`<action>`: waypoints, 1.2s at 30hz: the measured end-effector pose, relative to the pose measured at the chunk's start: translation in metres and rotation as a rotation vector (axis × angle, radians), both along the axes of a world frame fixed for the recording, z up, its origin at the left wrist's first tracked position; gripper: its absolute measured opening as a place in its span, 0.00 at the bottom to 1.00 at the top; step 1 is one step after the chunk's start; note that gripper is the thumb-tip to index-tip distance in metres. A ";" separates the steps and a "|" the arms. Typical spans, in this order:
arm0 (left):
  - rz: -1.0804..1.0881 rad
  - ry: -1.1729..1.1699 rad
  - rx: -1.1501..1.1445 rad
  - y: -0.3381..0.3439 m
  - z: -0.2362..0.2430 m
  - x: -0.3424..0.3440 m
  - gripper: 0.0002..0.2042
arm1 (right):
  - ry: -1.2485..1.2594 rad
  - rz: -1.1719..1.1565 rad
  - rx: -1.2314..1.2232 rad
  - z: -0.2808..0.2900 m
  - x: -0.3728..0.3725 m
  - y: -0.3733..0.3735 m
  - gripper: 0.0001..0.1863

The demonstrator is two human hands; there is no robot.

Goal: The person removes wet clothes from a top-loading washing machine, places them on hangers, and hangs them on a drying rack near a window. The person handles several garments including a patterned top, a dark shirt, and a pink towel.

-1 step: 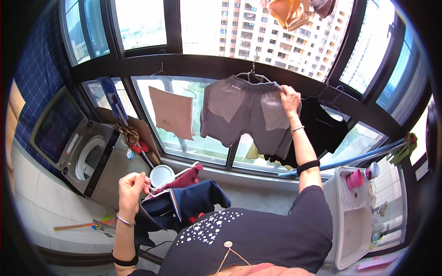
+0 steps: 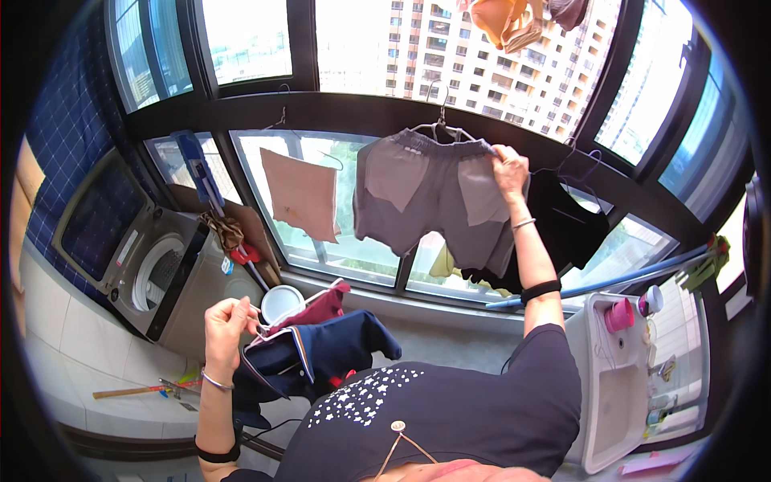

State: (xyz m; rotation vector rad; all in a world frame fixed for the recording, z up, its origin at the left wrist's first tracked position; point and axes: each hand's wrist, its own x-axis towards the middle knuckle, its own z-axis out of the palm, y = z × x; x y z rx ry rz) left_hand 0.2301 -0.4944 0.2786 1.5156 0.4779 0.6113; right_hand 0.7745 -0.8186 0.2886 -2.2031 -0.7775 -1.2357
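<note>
My right hand (image 2: pixel 509 173) is raised, its fingers pinched on the right end of the waistband of grey shorts (image 2: pixel 438 197). A wire hanger (image 2: pixel 440 127) carries the shorts in front of the windows, and their pale pocket linings show. Lower at the left, my left hand (image 2: pixel 227 325) is closed round the hook end of a pale hanger (image 2: pixel 269 333). From that hanger droops a navy collared shirt (image 2: pixel 341 345), its lower part partly hidden by my body. A maroon garment (image 2: pixel 313 309) shows just behind the shirt; whether the same hanger bears it I cannot tell.
A beige cloth (image 2: pixel 301 193) and a black garment (image 2: pixel 566 225) hang either side of the shorts. At left stands a washing machine (image 2: pixel 185 281) with its lid up, near a mop (image 2: pixel 205 181). A sink (image 2: pixel 618 402) and blue pole (image 2: pixel 602 279) are at right.
The grey shorts and my right hand have shifted very slightly to the right. Both hands keep their hold.
</note>
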 end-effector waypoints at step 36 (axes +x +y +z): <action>-0.249 0.060 0.065 0.034 0.015 0.118 0.09 | 0.282 0.669 -0.020 0.012 -0.163 -0.163 0.17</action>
